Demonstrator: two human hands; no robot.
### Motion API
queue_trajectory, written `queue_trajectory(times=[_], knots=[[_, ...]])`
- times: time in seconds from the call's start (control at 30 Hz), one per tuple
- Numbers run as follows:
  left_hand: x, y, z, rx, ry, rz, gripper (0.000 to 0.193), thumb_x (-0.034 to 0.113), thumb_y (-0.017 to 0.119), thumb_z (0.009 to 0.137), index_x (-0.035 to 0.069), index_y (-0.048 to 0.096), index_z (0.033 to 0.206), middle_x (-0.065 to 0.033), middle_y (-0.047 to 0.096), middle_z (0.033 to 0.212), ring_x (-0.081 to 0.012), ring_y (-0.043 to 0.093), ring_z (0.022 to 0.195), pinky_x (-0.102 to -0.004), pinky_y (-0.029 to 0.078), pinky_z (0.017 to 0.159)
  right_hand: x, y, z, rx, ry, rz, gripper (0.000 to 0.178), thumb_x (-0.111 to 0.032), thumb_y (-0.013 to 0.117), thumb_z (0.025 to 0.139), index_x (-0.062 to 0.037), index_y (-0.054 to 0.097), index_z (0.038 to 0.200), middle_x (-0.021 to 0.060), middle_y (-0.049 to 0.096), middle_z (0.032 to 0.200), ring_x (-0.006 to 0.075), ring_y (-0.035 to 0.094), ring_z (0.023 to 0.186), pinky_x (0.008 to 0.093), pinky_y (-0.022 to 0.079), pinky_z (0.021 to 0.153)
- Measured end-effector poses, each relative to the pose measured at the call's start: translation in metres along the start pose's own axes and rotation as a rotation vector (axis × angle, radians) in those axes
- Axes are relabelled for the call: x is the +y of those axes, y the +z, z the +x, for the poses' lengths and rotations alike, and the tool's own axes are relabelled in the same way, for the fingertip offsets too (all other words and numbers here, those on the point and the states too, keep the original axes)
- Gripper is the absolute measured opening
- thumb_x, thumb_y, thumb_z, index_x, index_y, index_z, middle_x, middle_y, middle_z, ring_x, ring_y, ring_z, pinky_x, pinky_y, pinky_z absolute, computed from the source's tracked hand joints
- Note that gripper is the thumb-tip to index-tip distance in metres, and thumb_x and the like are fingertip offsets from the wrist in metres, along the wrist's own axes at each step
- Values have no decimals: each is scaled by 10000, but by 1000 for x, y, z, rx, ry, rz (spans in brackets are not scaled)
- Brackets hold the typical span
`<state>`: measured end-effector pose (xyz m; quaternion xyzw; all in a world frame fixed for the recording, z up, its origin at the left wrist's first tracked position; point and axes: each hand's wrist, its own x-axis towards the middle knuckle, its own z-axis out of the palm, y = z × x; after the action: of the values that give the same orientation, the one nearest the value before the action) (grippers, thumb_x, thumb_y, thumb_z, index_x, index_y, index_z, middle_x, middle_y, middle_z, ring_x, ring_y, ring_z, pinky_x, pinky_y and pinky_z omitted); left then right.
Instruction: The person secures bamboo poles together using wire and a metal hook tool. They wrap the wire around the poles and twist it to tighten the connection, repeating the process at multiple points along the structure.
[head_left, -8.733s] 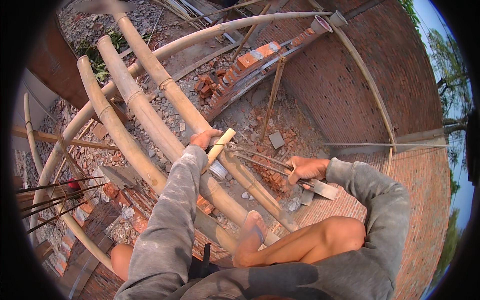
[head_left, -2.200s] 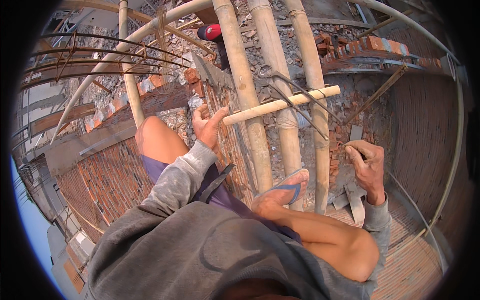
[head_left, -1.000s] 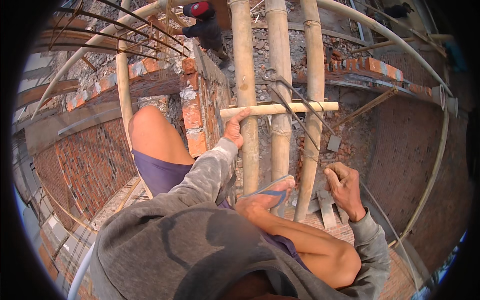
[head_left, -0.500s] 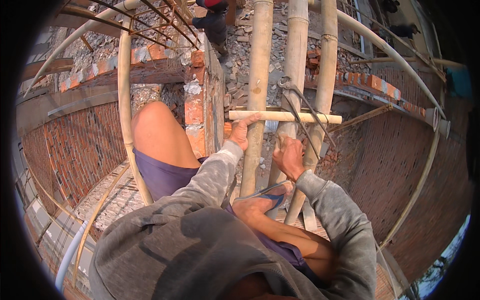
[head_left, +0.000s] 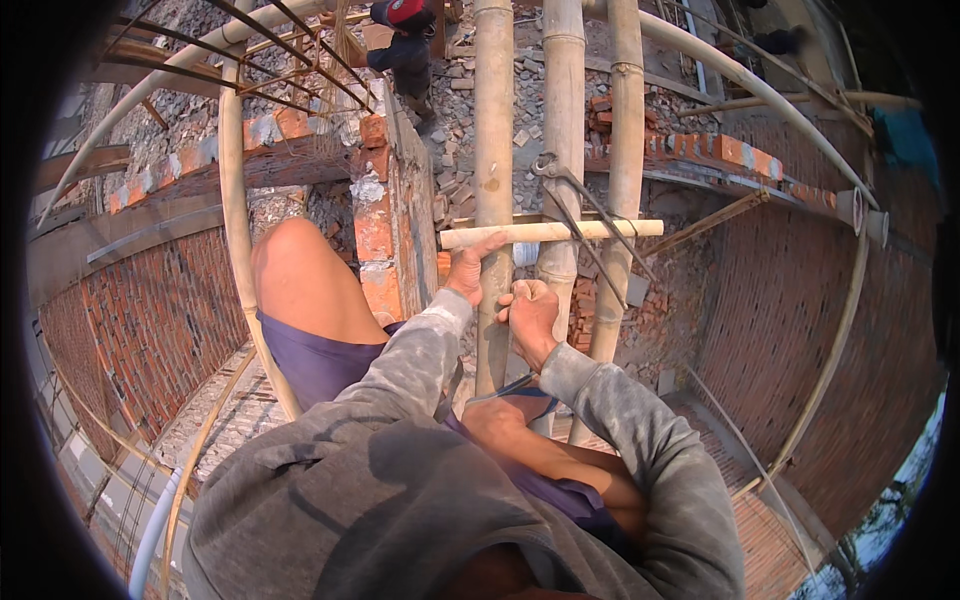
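Observation:
A short, pale bamboo stick (head_left: pixel 540 232) lies crosswise over three upright bamboo poles: a left one (head_left: pixel 494 130), a middle one (head_left: pixel 563 110) and a right one (head_left: pixel 627 110). My left hand (head_left: pixel 465 276) grips the stick near its left end, beside the left pole. Just below the stick, in front of the left and middle poles, my right hand (head_left: pixel 530 312) is closed in a pinch; what it holds, if anything, is too small to make out. Dark long-handled pincers (head_left: pixel 575 205) rest slanted across the stick, their jaws above it and handles pointing down right.
My sandalled foot (head_left: pixel 510 405) is by the pole bases. A broken brick wall (head_left: pixel 375 215) stands left of the poles, with rusty rebar (head_left: pixel 300 45) above. A co-worker (head_left: pixel 405 50) is at the far side near rubble (head_left: pixel 460 150). Another bamboo pole (head_left: pixel 235 190) rises beside my knee.
My right hand has moved left from the middle pole toward the left pole. My left hand stays on the stick. The whole view has shifted slightly.

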<state>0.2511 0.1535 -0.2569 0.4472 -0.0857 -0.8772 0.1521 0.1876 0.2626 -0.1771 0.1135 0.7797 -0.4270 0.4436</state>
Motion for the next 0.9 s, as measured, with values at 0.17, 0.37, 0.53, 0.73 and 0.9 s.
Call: queue_trajectory(times=[0.17, 0.37, 0.53, 0.73, 0.9], knots=[[2, 2, -1, 38, 16, 25, 437, 232, 892, 859, 63, 740, 1232, -60, 760, 1130, -212, 719, 1016, -405, 587, 927, -10, -22, 2, 0, -92, -105, 243, -146, 550, 1117, 82, 632, 1131, 164, 732, 825, 184, 667, 537, 350, 545, 497], [-5, -2, -2, 14, 89, 46, 467, 241, 899, 864, 51, 718, 1250, -66, 747, 1148, -205, 717, 1008, -400, 590, 915, -7, 11, 4, 110, -33, 90, 223, -158, 556, 1117, 42, 654, 1120, 128, 703, 816, 179, 652, 531, 352, 528, 479], [0, 8, -9, 35, 50, 63, 445, 240, 879, 895, 43, 703, 1254, -69, 738, 1122, -205, 723, 986, -360, 602, 882, -12, 35, 3, 230, 21, 133, 216, -178, 551, 1116, -8, 681, 1087, 73, 645, 801, 175, 614, 530, 361, 501, 489], [10, 17, -41, 217, 81, 166, 525, 279, 902, 866, 42, 693, 1286, -103, 703, 1254, -225, 699, 1094, -405, 584, 956, -12, 23, 1, 229, 1, 48, 193, -159, 576, 1087, -9, 695, 1069, 116, 708, 790, 212, 662, 573, 395, 513, 549], [13, -3, -21, 49, -52, -16, 546, 299, 882, 890, 64, 673, 1336, -125, 730, 1225, -281, 668, 1208, -486, 542, 1052, 15, -16, 19, 130, -281, -286, 184, -136, 630, 1038, 13, 736, 1022, 171, 746, 798, 257, 713, 653, 444, 547, 669]])
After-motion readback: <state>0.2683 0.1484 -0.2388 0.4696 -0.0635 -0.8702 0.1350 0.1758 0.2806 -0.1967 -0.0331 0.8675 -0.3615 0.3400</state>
